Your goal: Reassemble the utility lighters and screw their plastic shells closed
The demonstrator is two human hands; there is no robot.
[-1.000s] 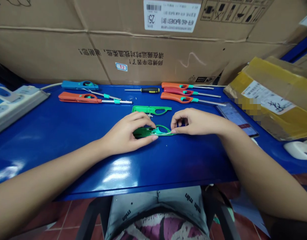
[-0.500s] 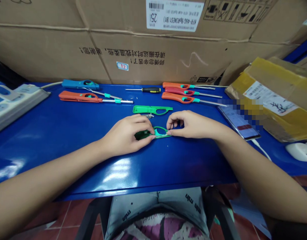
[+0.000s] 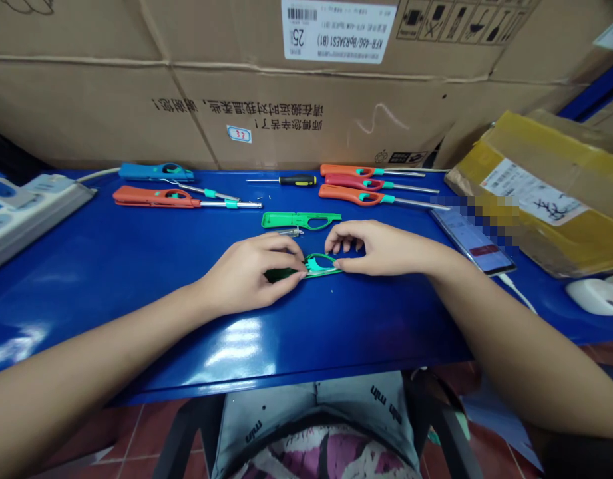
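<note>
My left hand (image 3: 256, 271) is closed round the left part of a green lighter casing half (image 3: 322, 273), which lies on the blue table with a teal trigger (image 3: 315, 265) inside. My right hand (image 3: 369, 247) is at the casing's right end, its thumb touching the tip while the other fingers are lifted and apart from the thumb. Just beyond the hands lies another green casing half (image 3: 286, 219). A small metal and clear part (image 3: 291, 232) sits between that half and my left hand, partly hidden.
A blue lighter (image 3: 156, 172) and an orange-red one (image 3: 156, 197) lie back left. A screwdriver (image 3: 297, 180) lies centre back, with several lighters (image 3: 356, 193) to its right. A power strip (image 3: 31, 213) stands left; a phone (image 3: 478, 246) and taped box (image 3: 540, 193) are right.
My right fingers have lifted and opened slightly from the thumb. My left hand keeps its hold on the casing. The whole view has shifted a little.
</note>
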